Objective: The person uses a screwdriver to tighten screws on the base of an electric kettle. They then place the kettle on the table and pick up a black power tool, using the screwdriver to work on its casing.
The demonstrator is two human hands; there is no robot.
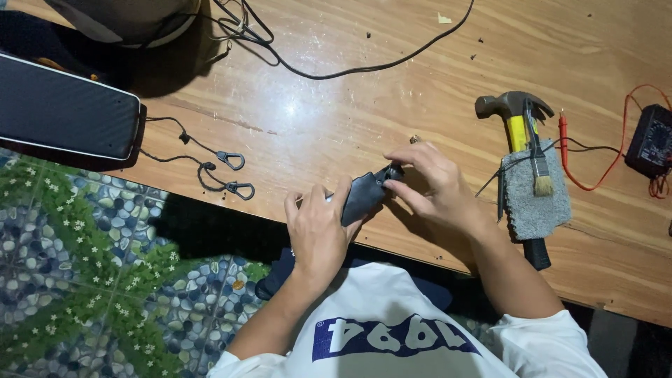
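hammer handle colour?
Yellow with a black grip on the steel-headed claw hammer, seen in the head view.

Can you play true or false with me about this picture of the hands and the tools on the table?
1. Both hands hold a small black part. True: the left hand and right hand grip the black part together.
2. The hammer lies on the floor. False: the hammer lies on the wooden table, right of the hands.
3. A small brush rests on a grey pad. True: the brush lies across the grey pad.
4. The meter's wires are blue. False: the meter has a red wire and a black one.
5. Two metal clips lie left of the hands. True: the clips sit on black cords.
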